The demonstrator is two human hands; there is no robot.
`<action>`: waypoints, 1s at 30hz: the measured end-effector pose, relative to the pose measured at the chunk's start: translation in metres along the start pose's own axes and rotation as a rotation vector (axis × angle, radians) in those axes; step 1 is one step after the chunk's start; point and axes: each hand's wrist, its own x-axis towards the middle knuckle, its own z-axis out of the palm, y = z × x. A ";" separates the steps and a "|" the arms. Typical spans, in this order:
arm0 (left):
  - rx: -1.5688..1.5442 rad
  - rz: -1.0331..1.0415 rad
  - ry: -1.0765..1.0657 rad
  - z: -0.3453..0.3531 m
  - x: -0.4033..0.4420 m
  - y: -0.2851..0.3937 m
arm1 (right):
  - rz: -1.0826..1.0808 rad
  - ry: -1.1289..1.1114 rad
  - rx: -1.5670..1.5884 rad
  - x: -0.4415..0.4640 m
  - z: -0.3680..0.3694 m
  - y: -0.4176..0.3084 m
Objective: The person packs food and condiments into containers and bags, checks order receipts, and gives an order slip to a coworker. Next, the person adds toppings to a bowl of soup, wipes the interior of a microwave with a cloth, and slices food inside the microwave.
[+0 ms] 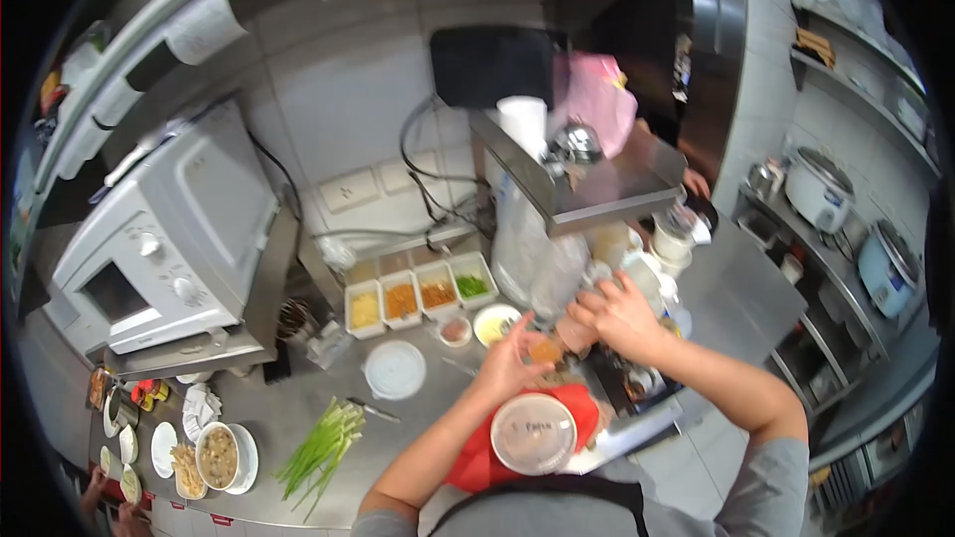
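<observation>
Our dial: centred on both hands, 12 o'clock at the top of the view.
Left hand (505,358): we see its fingers pinching a small orange container (544,349) at the dial's centre, seemingly to steady it.
Right hand (619,318): fingers bent around a pinkish see-through container (574,335) from above; we cannot tell whether the two containers touch.
Lidded tub (533,434): 6 o'clock, close to the body.
Topping tubs (401,299): four in a row at 10 o'clock, uncovered, probably for easy reach.
Green stalks (320,449): 8 o'clock, flat on the steel surface (406,443), presumably bunched for tidiness, a knife (374,410) just beside.
</observation>
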 end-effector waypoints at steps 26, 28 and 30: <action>0.115 0.139 0.076 0.002 -0.009 0.008 | 0.025 0.050 0.149 -0.008 -0.001 -0.006; 0.120 0.131 0.093 0.000 -0.009 0.005 | 0.074 0.049 0.251 -0.010 0.007 -0.006; 0.079 0.109 0.047 -0.002 -0.008 0.008 | 0.184 0.003 0.344 -0.021 0.012 -0.004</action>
